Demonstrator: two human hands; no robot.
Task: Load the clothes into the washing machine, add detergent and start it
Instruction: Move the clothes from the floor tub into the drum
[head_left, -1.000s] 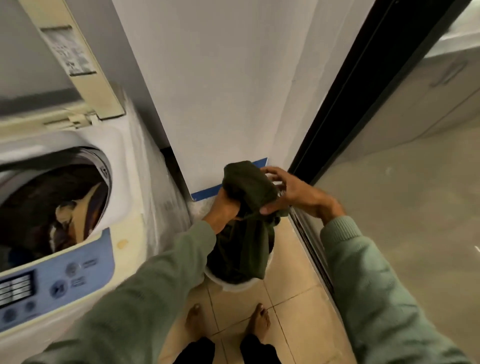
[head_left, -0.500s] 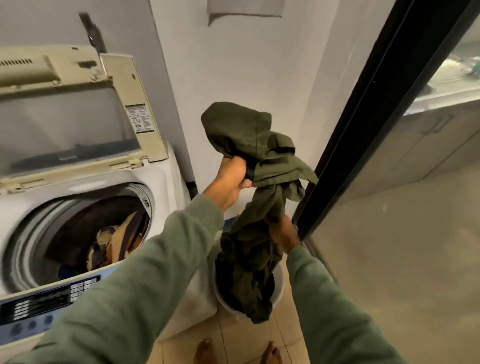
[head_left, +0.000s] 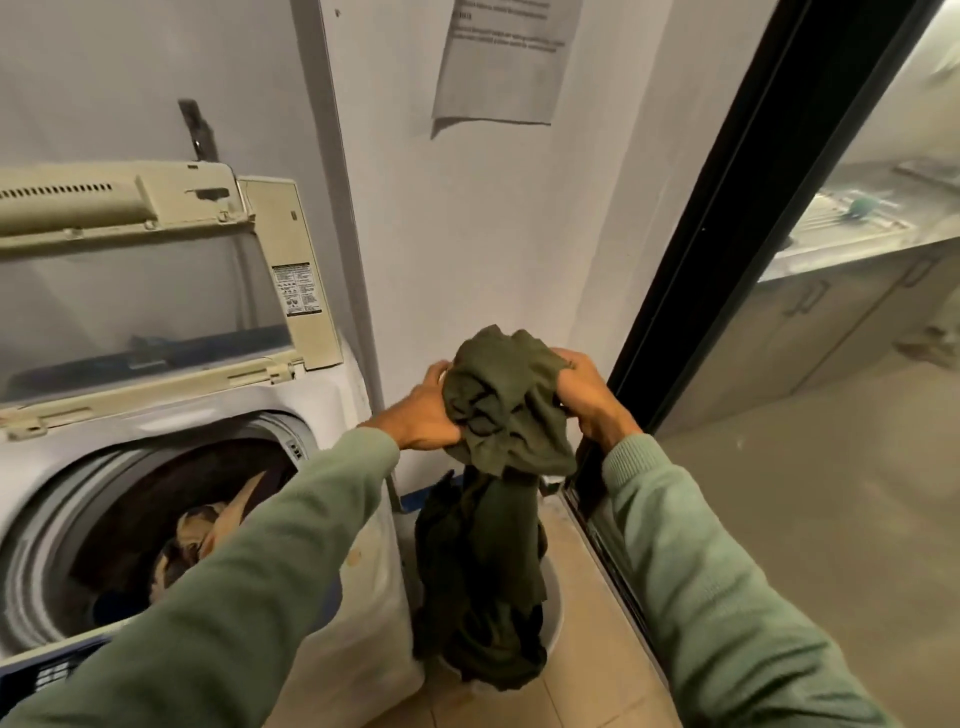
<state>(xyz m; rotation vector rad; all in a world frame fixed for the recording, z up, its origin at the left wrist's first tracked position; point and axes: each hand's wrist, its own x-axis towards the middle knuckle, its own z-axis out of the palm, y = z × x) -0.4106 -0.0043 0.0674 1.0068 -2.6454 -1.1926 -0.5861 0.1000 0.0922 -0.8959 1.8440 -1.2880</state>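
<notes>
Both grips are clamped on a dark green garment, its bunched top held between the left hand and the right hand. It is held up beside the open washing machine, its tail hung into a white bucket on the floor. Clothes are seen in the drum.

A grey printed paper sheet hangs on the white wall, its lower left corner curling. A black door frame slants up the right side. Behind its glass pane, a pale counter carries a small teal object above grey cabinet doors. Beige floor tiles lie below.
</notes>
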